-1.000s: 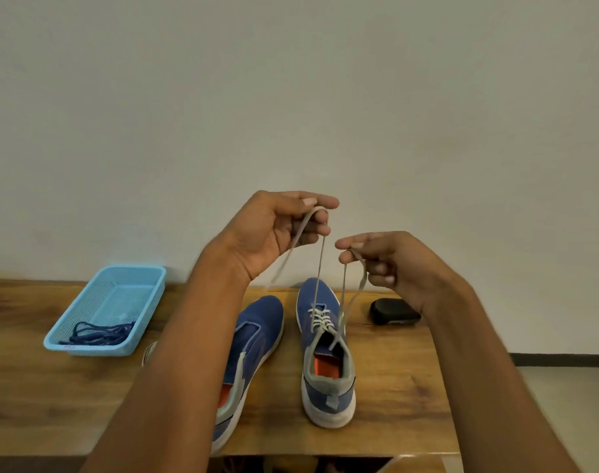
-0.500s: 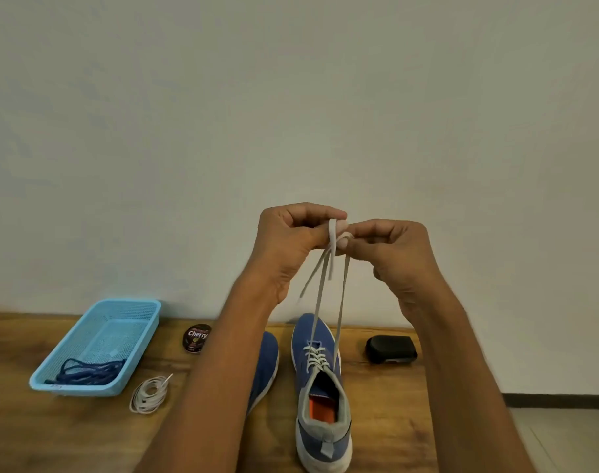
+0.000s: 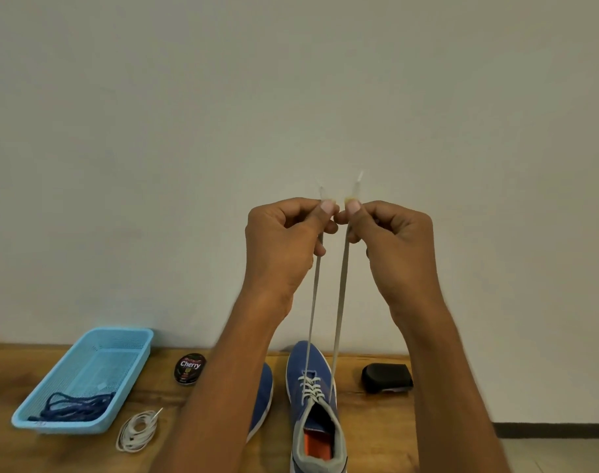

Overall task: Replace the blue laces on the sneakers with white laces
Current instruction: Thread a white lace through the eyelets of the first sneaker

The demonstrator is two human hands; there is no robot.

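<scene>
Plain grey wall fills most of the view, with a wooden table along the bottom. Both hands are raised well above it, side by side: the left hand pinches one end of the white lace and the right hand pinches the other, tips poking up past the thumbs, probably to draw the two runs taut and compare their lengths. Both strands drop straight to the eyelets of the right-hand blue sneaker, directly below the hands. A second sneaker sits mostly hidden behind the left forearm. Blue laces lie discarded in the light blue basket, and a coiled white lace waits just beside it.
</scene>
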